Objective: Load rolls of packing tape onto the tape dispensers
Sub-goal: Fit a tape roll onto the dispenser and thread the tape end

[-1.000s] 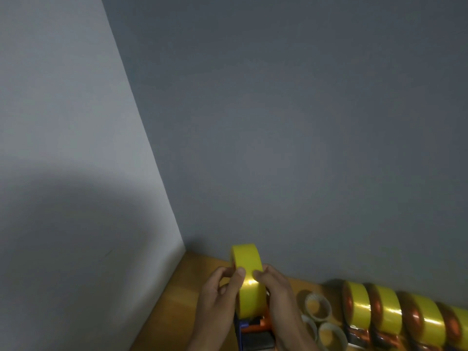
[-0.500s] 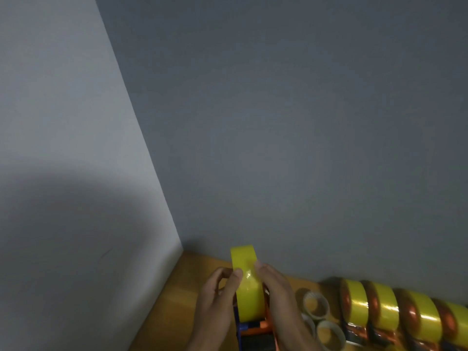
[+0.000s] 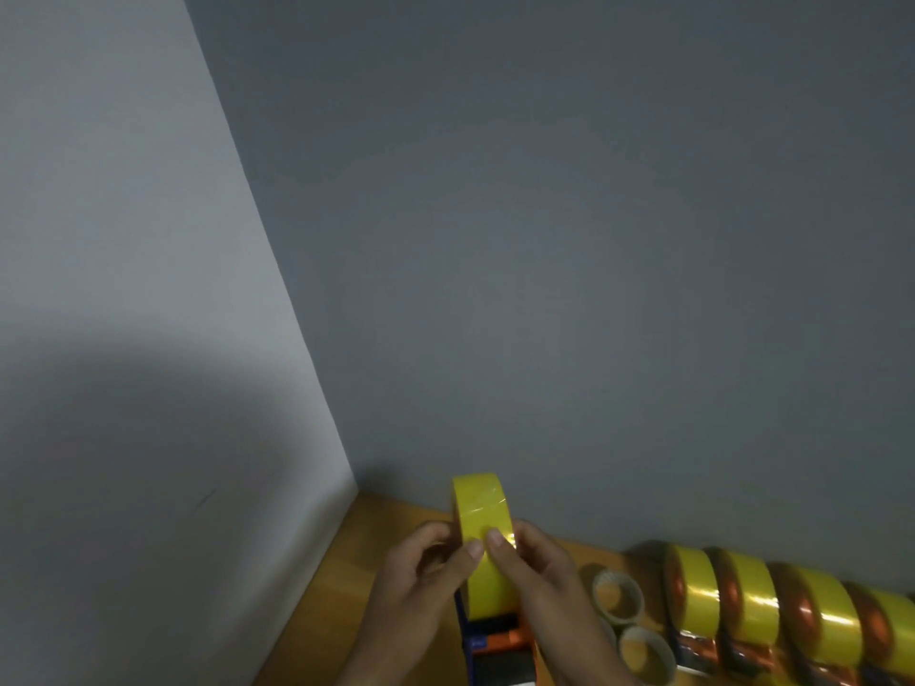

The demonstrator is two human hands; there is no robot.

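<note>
1. Two bare hands meet at 6 o'clock in the head view. The left hand [image 3: 421, 581] and the right hand [image 3: 544, 581] both curl around a glossy yellow roll of packing tape [image 3: 482, 532], with a thumb tip of each pressed side by side on its outer band.
2. The roll stands upright on edge, seated in a blue and orange plastic tape dispenser [image 3: 495, 641] directly below it. The hub that carries it is hidden by the roll and the hands.
3. Judged from its full winding, the roll is fairly heavy and rigid, and its shiny film looks slippery. The firmest hold is likely across the flat side faces or through the core, not on the slick outer band.
4. The loose end of the tape cannot be made out. The thumbs on the band suggest that it is being searched for or peeled up for threading.
5. At 4 o'clock, a row of loaded dispensers with yellow rolls [image 3: 742, 596] stands well apart from the hands, against the grey back wall [image 3: 594, 240].
6. Between that row and the right hand lie several empty pale cardboard cores [image 3: 619, 594] on the wooden tabletop [image 3: 376, 537].
7. The pale left wall [image 3: 124, 240] meets the grey wall at 9 o'clock of the roll.
</note>
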